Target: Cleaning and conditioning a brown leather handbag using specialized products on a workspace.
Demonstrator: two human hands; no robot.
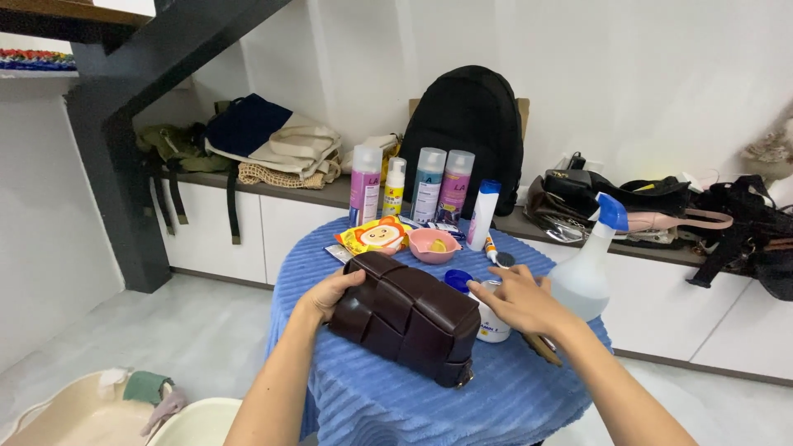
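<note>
I have my left hand (330, 293) cupped loosely on the left end of the dark brown woven bag (406, 318), mid-worktop (396, 400); my right hand (519, 299), half-open, rests fingertips on the white jar (493, 326) beside it

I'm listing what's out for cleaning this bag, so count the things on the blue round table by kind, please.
Tall spray cans: 3
Small white bottle with yellow label: 1
White tube with blue cap: 1
Trigger spray bottle: 1
Pink bowl: 1
Yellow cartoon packet: 1
Blue-lidded white jar: 1
Brown woven bag: 1
Total: 10
</note>
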